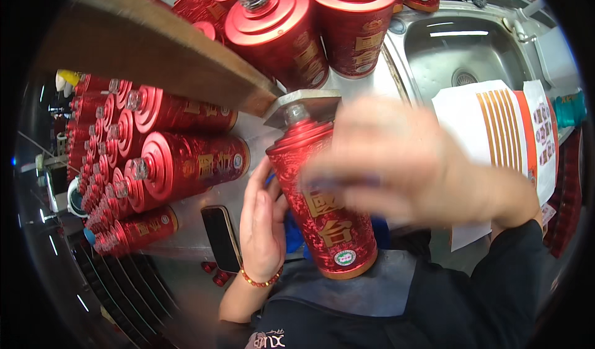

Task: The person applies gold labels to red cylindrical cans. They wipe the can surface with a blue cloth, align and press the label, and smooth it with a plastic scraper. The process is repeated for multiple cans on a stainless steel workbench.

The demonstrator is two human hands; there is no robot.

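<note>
A red bottle (338,240) with gold characters, a round label near its base and a clear glass stopper leans in front of me, its neck by a pale slab (310,96). Along its left side lies my left hand (263,225), fingers curving behind it and holding it steady. My right hand (396,157) crosses the bottle's upper front, blurred by motion. Its fingers look curled round a small dark thing, too smeared to name. Blue material (291,228) shows behind the bottle, and a dark apron (365,287) lies under its base.
Many similar red bottles (192,163) stand at left, with more big ones (273,27) at the back, beyond a wooden board (167,45). A phone (221,237) lies beside my left wrist. At right are a steel sink (465,52) and printed sheets (496,126).
</note>
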